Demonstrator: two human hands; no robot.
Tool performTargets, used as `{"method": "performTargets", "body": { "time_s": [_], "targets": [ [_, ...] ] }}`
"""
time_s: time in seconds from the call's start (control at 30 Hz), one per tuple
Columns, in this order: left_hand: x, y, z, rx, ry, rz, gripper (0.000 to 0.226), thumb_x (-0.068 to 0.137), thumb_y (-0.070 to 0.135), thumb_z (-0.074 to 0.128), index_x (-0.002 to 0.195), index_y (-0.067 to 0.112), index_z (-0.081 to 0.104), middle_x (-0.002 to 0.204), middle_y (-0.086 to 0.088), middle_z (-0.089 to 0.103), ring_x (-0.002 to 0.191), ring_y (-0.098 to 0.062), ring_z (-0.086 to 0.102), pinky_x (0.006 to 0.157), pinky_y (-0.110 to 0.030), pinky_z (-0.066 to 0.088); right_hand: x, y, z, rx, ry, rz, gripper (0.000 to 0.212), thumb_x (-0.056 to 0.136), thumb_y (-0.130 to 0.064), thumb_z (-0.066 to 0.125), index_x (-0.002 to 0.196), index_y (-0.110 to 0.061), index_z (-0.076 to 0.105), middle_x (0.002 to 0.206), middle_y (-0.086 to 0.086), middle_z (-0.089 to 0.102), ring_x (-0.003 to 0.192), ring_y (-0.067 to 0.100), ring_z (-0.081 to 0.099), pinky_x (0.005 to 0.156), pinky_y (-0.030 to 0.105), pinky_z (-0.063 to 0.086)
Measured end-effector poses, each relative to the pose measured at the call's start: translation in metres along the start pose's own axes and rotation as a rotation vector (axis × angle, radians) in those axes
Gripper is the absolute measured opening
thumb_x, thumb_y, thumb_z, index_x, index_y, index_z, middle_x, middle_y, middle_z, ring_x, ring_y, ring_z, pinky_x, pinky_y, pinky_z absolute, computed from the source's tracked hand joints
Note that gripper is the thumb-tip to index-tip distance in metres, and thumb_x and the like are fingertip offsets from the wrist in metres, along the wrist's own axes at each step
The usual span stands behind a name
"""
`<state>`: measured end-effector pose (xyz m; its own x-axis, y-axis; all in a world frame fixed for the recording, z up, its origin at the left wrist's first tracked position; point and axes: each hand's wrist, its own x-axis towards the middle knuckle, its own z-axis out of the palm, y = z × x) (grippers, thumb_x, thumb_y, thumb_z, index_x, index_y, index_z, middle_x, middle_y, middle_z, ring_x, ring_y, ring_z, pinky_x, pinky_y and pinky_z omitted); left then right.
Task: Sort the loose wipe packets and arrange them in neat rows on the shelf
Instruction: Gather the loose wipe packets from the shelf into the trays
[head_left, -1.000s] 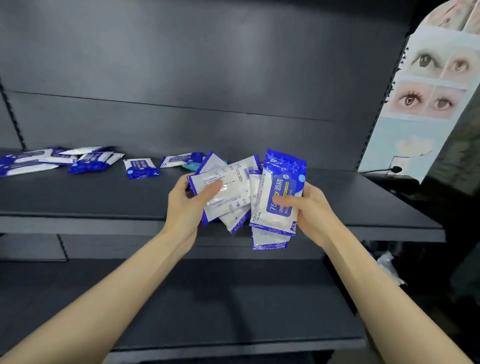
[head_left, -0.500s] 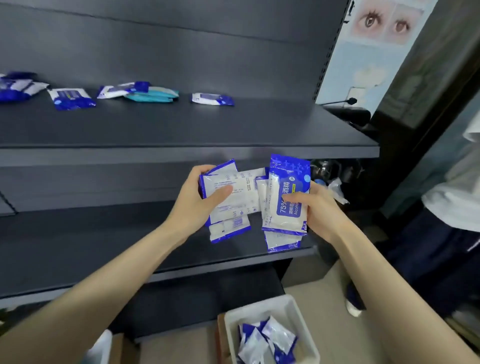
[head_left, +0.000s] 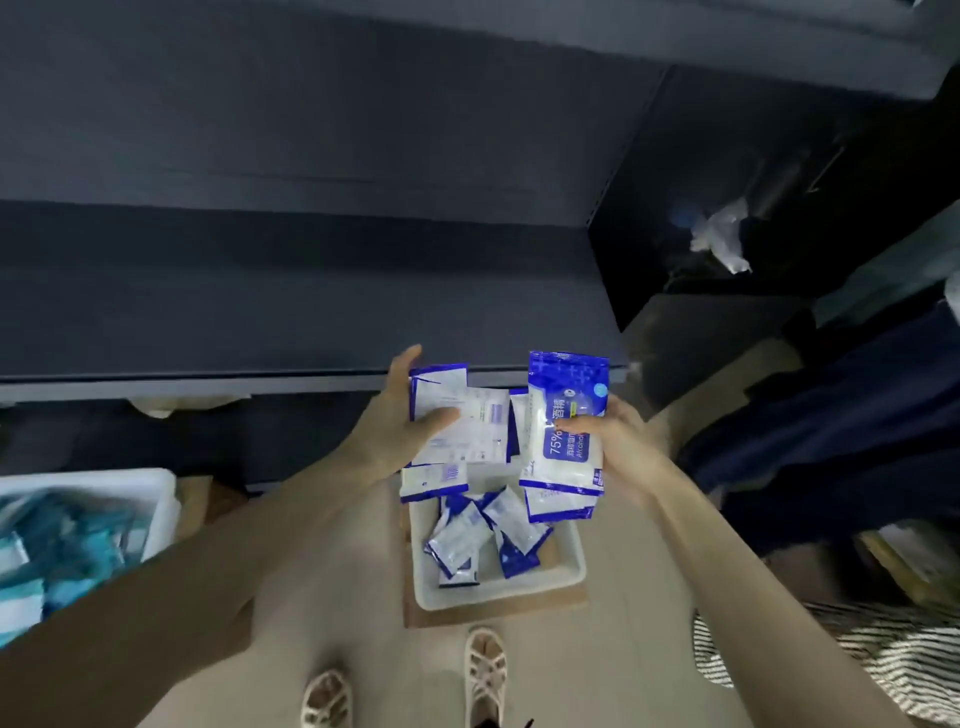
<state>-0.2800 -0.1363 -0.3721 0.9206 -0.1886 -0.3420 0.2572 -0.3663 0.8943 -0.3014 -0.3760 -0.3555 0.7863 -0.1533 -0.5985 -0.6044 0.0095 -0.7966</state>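
My left hand (head_left: 400, 431) grips a fanned stack of blue-and-white wipe packets (head_left: 475, 431), printed backs facing me, thumb pressed on top. My right hand (head_left: 613, 439) pinches an upright packet (head_left: 566, 421) marked "75% Alcohol", with another packet behind it. Both bundles hover in front of the edge of the dark lower shelf (head_left: 260, 332), above a white bin (head_left: 519, 584) on the floor that holds several more blue-and-white packets (head_left: 488, 535).
A second white bin (head_left: 150, 499) with teal packets stands at the left on the floor. My sandalled feet (head_left: 483, 670) are below the bins. Dark clothing and a striped fabric (head_left: 883, 654) lie to the right. A crumpled wrapper (head_left: 722, 239) sits in the dark corner.
The view has tipped steeply down: the upper shelf with its loose packets has left the frame, and the floor bins and my feet appear. Both hands hold the same packets.
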Motion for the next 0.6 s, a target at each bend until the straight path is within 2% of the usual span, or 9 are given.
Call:
{"method": "performTargets", "body": {
  "time_s": [0.07, 0.17, 0.23, 0.3, 0.37, 0.43, 0.5, 0.53, 0.6],
  "targets": [
    [0.018, -0.024, 0.034, -0.01, 0.041, -0.065, 0.082, 0.088, 0.021, 0.066, 0.149, 0.021, 0.01, 0.109, -0.002, 0.063, 0.095, -0.021, 0.064, 0.084, -0.033, 0.053, 0.029, 0.023, -0.017, -0.002, -0.035, 0.07, 0.034, 0.08, 0.001, 0.069, 0.11, -0.006, 0.056, 0.088, 0.008, 0.072, 0.07, 0.02, 0.071, 0.06, 0.032, 0.057],
    [0.038, -0.062, 0.085, -0.014, 0.086, -0.171, 0.083, 0.089, 0.02, 0.066, 0.15, 0.021, 0.01, 0.106, 0.0, 0.06, 0.085, -0.016, 0.061, 0.067, -0.016, 0.048, 0.072, 0.063, -0.037, -0.041, -0.063, 0.145, 0.035, 0.08, 0.003, 0.067, 0.112, -0.006, 0.055, 0.098, 0.014, 0.071, 0.078, 0.027, 0.069, 0.067, 0.036, 0.058],
    [0.049, -0.094, 0.114, -0.014, 0.1, -0.223, 0.086, 0.089, 0.021, 0.065, 0.151, 0.021, 0.006, 0.117, -0.002, 0.056, 0.094, -0.016, 0.058, 0.076, -0.018, 0.047, 0.101, 0.094, -0.045, -0.065, -0.079, 0.181, 0.031, 0.081, 0.006, 0.065, 0.108, -0.008, 0.056, 0.099, 0.014, 0.07, 0.078, 0.026, 0.068, 0.069, 0.037, 0.057],
    [0.058, -0.131, 0.139, -0.004, 0.131, -0.263, 0.089, 0.087, 0.021, 0.067, 0.151, 0.023, 0.005, 0.13, -0.002, 0.052, 0.113, -0.022, 0.054, 0.092, -0.03, 0.047, 0.128, 0.127, -0.048, -0.109, -0.09, 0.225, 0.032, 0.081, 0.006, 0.065, 0.107, -0.009, 0.055, 0.101, 0.015, 0.069, 0.081, 0.027, 0.068, 0.073, 0.04, 0.056],
    [0.065, -0.164, 0.16, -0.005, 0.155, -0.316, 0.089, 0.088, 0.018, 0.066, 0.151, 0.026, 0.003, 0.128, 0.002, 0.051, 0.112, -0.02, 0.055, 0.084, -0.024, 0.05, 0.155, 0.162, -0.046, -0.18, -0.102, 0.25, 0.032, 0.081, 0.008, 0.065, 0.107, -0.008, 0.054, 0.103, 0.016, 0.068, 0.083, 0.027, 0.067, 0.078, 0.042, 0.055],
    [0.074, -0.196, 0.177, 0.001, 0.162, -0.356, 0.088, 0.091, 0.015, 0.062, 0.15, 0.029, -0.001, 0.127, 0.0, 0.052, 0.11, -0.021, 0.057, 0.076, -0.02, 0.049, 0.18, 0.198, -0.042, -0.259, -0.108, 0.251, 0.031, 0.082, 0.009, 0.064, 0.106, -0.007, 0.053, 0.1, 0.013, 0.066, 0.077, 0.02, 0.065, 0.071, 0.031, 0.055],
    [0.083, -0.225, 0.192, 0.041, 0.174, -0.393, 0.088, 0.093, 0.015, 0.058, 0.149, 0.028, -0.008, 0.135, -0.004, 0.049, 0.115, -0.026, 0.055, 0.081, -0.028, 0.049, 0.202, 0.233, -0.038, -0.318, -0.116, 0.252, 0.03, 0.082, 0.009, 0.063, 0.104, -0.008, 0.052, 0.095, 0.008, 0.064, 0.072, 0.012, 0.062, 0.059, 0.017, 0.051],
    [0.088, -0.241, 0.199, 0.065, 0.181, -0.405, 0.088, 0.093, 0.015, 0.057, 0.149, 0.026, -0.01, 0.138, -0.005, 0.047, 0.118, -0.026, 0.054, 0.084, -0.03, 0.048, 0.213, 0.249, -0.036, -0.349, -0.122, 0.253, 0.029, 0.082, 0.008, 0.063, 0.102, -0.01, 0.052, 0.094, 0.007, 0.063, 0.072, 0.012, 0.061, 0.057, 0.016, 0.05],
    [0.096, -0.265, 0.208, 0.076, 0.181, -0.417, 0.088, 0.094, 0.015, 0.056, 0.146, 0.028, -0.013, 0.141, -0.005, 0.044, 0.121, -0.027, 0.052, 0.088, -0.031, 0.047, 0.229, 0.272, -0.035, -0.415, -0.13, 0.249, 0.027, 0.082, 0.004, 0.064, 0.098, -0.015, 0.052, 0.096, 0.008, 0.065, 0.079, 0.018, 0.064, 0.065, 0.024, 0.051]
  ]
}}
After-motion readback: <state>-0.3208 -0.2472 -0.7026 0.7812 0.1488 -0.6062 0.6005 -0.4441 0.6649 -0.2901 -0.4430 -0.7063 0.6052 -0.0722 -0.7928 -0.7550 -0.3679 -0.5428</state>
